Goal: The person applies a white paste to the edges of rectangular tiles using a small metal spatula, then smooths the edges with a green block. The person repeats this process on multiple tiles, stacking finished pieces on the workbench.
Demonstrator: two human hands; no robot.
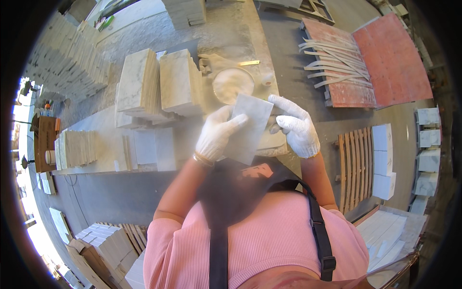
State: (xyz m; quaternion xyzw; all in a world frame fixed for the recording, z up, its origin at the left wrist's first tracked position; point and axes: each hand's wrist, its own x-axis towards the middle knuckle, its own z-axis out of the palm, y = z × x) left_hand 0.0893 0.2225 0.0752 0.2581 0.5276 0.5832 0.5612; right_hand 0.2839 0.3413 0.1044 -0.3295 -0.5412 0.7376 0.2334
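Note:
A pale grey marble tile [250, 127] is held up between both gloved hands over a dusty workbench [106, 125]. My left hand [216, 135], in a white glove, grips the tile's left edge. Along the tile's right edge lies my right hand [296, 126], also white-gloved, its fingers spread against it. Just beyond the tile sits a round white disc [233, 84] on the bench. A small brass-coloured strip [249, 63] lies behind the disc.
Two stacks of white marble tiles [159, 84] stand left of the disc, more tiles [77, 147] further left. A red board with pale strips [365, 62] lies to the right, a wooden pallet with white blocks [382, 161] below it. Tile stacks [103, 245] sit on the floor.

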